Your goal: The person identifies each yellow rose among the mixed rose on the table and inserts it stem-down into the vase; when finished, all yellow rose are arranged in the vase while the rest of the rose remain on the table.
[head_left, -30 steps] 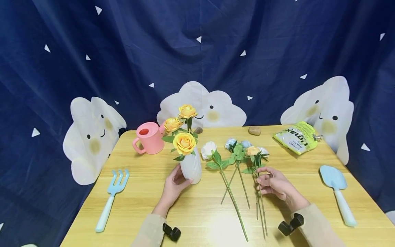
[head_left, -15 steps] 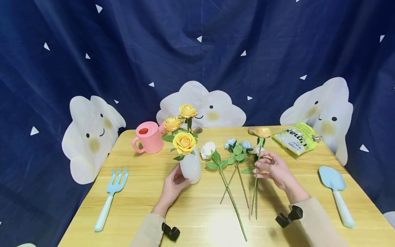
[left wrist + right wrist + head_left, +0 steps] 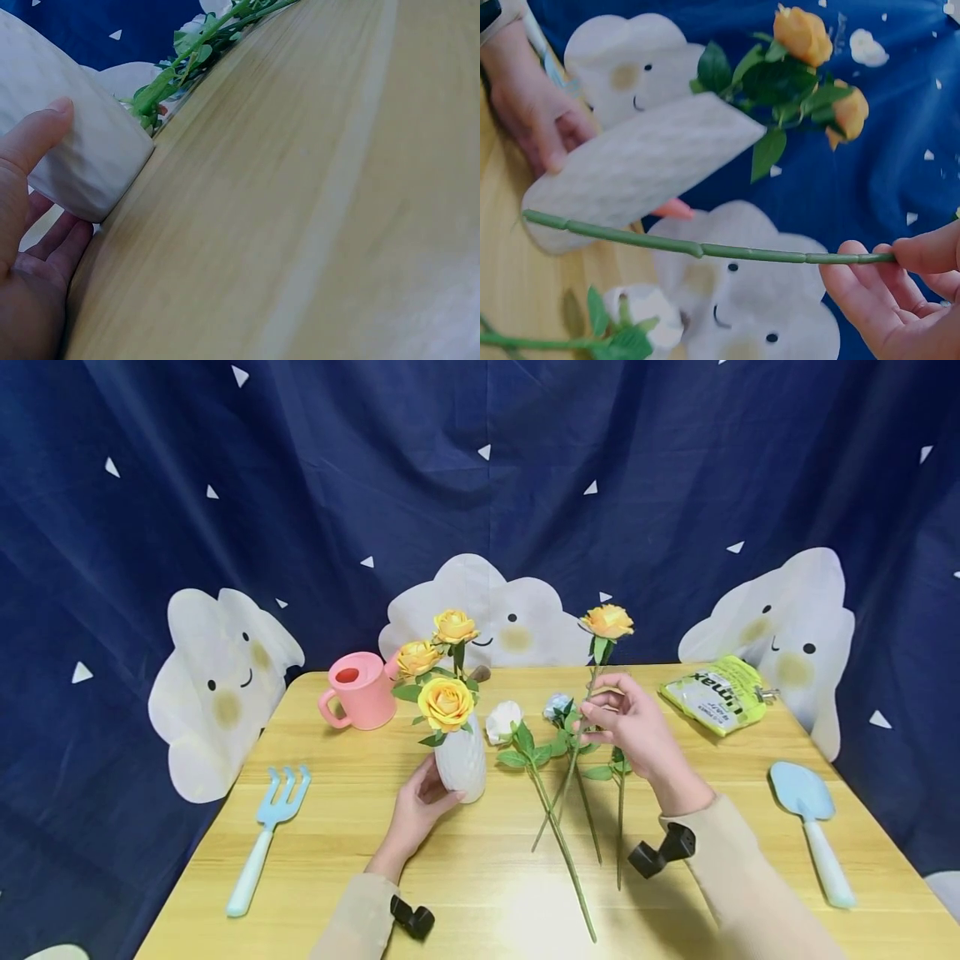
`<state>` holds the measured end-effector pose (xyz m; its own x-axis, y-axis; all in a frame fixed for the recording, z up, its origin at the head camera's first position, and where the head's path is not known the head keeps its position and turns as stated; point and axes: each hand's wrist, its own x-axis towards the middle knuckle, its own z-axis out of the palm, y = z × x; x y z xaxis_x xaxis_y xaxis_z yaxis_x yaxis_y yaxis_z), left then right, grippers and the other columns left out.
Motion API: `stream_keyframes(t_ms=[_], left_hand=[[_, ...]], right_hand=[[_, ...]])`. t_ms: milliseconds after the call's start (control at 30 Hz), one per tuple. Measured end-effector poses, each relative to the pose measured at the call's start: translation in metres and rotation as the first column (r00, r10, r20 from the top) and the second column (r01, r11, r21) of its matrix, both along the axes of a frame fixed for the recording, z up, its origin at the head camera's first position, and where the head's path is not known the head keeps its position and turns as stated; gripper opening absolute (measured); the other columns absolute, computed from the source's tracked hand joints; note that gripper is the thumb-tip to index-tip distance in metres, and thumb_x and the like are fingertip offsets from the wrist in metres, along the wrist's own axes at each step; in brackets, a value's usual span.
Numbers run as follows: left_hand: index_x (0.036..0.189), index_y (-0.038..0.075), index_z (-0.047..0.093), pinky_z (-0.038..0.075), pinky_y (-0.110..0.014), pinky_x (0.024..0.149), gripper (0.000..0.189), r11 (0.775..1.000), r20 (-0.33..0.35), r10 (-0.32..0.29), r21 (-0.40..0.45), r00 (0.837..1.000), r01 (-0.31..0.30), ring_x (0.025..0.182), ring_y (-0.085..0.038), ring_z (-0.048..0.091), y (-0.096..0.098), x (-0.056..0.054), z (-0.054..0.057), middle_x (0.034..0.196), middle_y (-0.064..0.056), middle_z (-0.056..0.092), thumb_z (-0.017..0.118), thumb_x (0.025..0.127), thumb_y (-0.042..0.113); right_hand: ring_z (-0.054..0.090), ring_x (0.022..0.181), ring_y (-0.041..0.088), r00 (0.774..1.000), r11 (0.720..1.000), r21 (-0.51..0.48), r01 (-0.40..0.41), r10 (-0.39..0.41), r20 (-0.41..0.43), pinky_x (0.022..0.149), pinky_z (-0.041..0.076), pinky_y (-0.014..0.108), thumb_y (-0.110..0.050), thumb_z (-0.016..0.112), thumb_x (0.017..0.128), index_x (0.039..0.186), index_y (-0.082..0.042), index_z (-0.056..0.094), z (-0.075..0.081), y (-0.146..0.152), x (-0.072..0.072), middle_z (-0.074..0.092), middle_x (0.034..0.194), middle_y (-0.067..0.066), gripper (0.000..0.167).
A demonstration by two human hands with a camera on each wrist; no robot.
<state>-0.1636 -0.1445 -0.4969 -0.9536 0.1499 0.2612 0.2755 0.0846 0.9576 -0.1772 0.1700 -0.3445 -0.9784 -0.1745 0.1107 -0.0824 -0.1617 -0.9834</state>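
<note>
My left hand (image 3: 420,816) holds the white vase (image 3: 461,767) low down, its thumb along the near side and its fingers around the back. The vase stands on the table with several yellow roses (image 3: 447,704) in it. In my right hand (image 3: 636,727), thumb and fingers pinch the stem of an orange-yellow rose (image 3: 608,622), raised upright over the loose flowers. The right wrist view shows its bare green stem (image 3: 757,252) reaching across in front of the vase's base. A white rose (image 3: 504,722), a blue flower (image 3: 557,706) and other stems lie between my hands.
A pink watering can (image 3: 367,697) stands behind the vase to the left, with a brown stone (image 3: 480,674) at the table's back edge. A blue hand fork (image 3: 270,827) lies far left, a blue trowel (image 3: 806,797) far right. A green bag (image 3: 716,693) lies back right.
My right hand has lifted the orange-yellow rose off the other flowers and carried it up and left towards the vase. My left hand has stayed on the vase.
</note>
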Motion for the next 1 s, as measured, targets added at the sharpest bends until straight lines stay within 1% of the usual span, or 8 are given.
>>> stream_keyframes(t_ms=[100, 200, 333, 433, 533, 700, 833, 1000], left_hand=[[0.139, 0.005, 0.040, 0.044, -0.047, 0.093, 0.069, 1.000, 0.000, 0.001, -0.002, 1.000, -0.001, 0.110, -0.035, 0.052, 0.000, 0.000, -0.001, 0.119, -0.016, 0.056, 0.074, 0.079, 0.005], [0.139, 0.005, 0.040, 0.044, -0.046, 0.093, 0.069, 1.000, 0.001, 0.002, -0.003, 1.000, -0.002, 0.109, -0.035, 0.052, -0.001, 0.000, 0.000, 0.118, -0.016, 0.056, 0.074, 0.079, 0.005], [0.139, 0.006, 0.041, 0.045, -0.046, 0.092, 0.069, 1.000, -0.004, 0.007, -0.012, 1.000, -0.007, 0.109, -0.034, 0.053, -0.001, 0.000, -0.001, 0.118, -0.015, 0.056, 0.074, 0.079, 0.005], [0.139, 0.006, 0.041, 0.045, -0.046, 0.092, 0.068, 1.000, -0.010, 0.007, -0.016, 1.000, -0.008, 0.109, -0.034, 0.053, -0.001, 0.000, -0.001, 0.118, -0.015, 0.056, 0.074, 0.079, 0.005], [0.138, 0.005, 0.041, 0.046, -0.047, 0.092, 0.068, 1.000, -0.008, 0.006, -0.013, 1.000, -0.006, 0.108, -0.033, 0.053, 0.000, 0.000, 0.000, 0.118, -0.016, 0.056, 0.074, 0.079, 0.004], [0.138, 0.007, 0.041, 0.046, -0.046, 0.091, 0.069, 1.000, -0.002, 0.006, -0.008, 1.000, -0.006, 0.108, -0.034, 0.053, -0.001, 0.000, 0.000, 0.116, -0.015, 0.057, 0.074, 0.078, 0.004], [0.138, 0.007, 0.042, 0.046, -0.046, 0.092, 0.068, 1.000, -0.001, 0.004, -0.008, 1.000, -0.004, 0.108, -0.035, 0.053, -0.001, 0.000, 0.000, 0.116, -0.015, 0.057, 0.074, 0.079, 0.005], [0.138, 0.007, 0.041, 0.045, -0.046, 0.092, 0.068, 1.000, 0.001, 0.001, -0.009, 1.000, -0.001, 0.109, -0.034, 0.053, 0.000, 0.000, 0.000, 0.117, -0.015, 0.057, 0.074, 0.079, 0.006]], right_hand=[[0.065, 0.070, 0.020, 0.999, 1.000, -0.016, 0.020, -0.020, -0.035, 0.064, 0.057, 0.038, 0.000, 0.055, 0.092, 0.107, -0.005, 0.044, 0.008, -0.010, -0.003, 0.059, 0.086, 0.008, 0.019], [0.064, 0.071, 0.020, 0.996, 0.998, -0.057, 0.040, -0.045, -0.074, 0.062, 0.057, 0.036, -0.006, 0.055, 0.093, 0.105, -0.005, 0.045, 0.017, -0.021, -0.006, 0.060, 0.084, 0.010, 0.016], [0.065, 0.071, 0.022, 0.986, 0.983, -0.139, 0.118, -0.133, -0.103, 0.061, 0.057, 0.035, -0.009, 0.056, 0.093, 0.102, -0.006, 0.047, 0.029, -0.037, -0.009, 0.060, 0.083, 0.011, 0.013], [0.065, 0.070, 0.021, 0.968, 0.960, -0.195, 0.199, -0.224, -0.115, 0.061, 0.057, 0.033, -0.008, 0.058, 0.092, 0.099, -0.007, 0.050, 0.037, -0.047, -0.010, 0.061, 0.083, 0.010, 0.011], [0.064, 0.069, 0.020, 0.951, 0.938, -0.248, 0.244, -0.281, -0.128, 0.061, 0.057, 0.032, -0.005, 0.060, 0.090, 0.098, -0.006, 0.052, 0.045, -0.056, -0.011, 0.060, 0.083, 0.010, 0.011], [0.065, 0.069, 0.022, 0.924, 0.915, -0.324, 0.240, -0.318, -0.212, 0.061, 0.057, 0.034, -0.003, 0.060, 0.089, 0.097, -0.004, 0.052, 0.060, -0.068, -0.013, 0.060, 0.083, 0.012, 0.011], [0.064, 0.069, 0.024, 0.891, 0.899, -0.373, 0.229, -0.348, -0.293, 0.061, 0.057, 0.036, -0.002, 0.061, 0.089, 0.096, -0.005, 0.052, 0.070, -0.077, -0.014, 0.060, 0.081, 0.013, 0.012], [0.065, 0.069, 0.024, 0.856, 0.896, -0.380, 0.232, -0.373, -0.358, 0.061, 0.057, 0.038, 0.000, 0.061, 0.088, 0.095, -0.007, 0.052, 0.075, -0.085, -0.016, 0.060, 0.080, 0.012, 0.013]])
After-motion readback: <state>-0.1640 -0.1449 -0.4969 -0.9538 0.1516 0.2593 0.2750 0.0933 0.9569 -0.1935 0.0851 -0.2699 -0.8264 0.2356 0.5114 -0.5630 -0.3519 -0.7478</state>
